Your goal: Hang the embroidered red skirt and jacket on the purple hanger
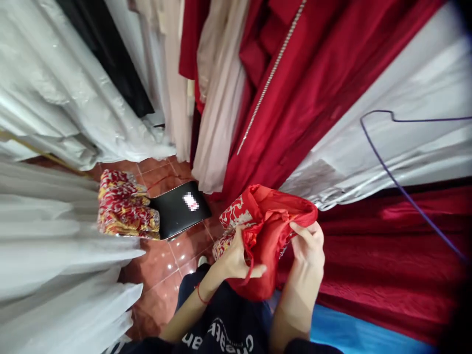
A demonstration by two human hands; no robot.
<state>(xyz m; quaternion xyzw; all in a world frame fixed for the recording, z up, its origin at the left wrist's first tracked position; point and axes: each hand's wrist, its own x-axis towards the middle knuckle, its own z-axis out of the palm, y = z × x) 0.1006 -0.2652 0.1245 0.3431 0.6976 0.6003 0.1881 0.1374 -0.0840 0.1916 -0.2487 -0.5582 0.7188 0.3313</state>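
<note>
A bunched red garment (271, 221) with a red-and-white patterned part (236, 212) is held in front of me at the lower middle. My left hand (236, 258) grips its left side, thumb pressed over the red cloth. My right hand (308, 243) pinches its upper right edge with the fingers curled in. A thin red string sits on my left wrist.
Hanging gowns surround me: white ones (55, 88) at left, dark red ones (306, 83) at centre and right. A black stool (179, 209) stands on the red tiled floor (158, 265), with a red-and-gold folded cloth (123, 204) beside it. A purple hanger wire (398, 182) crosses at right.
</note>
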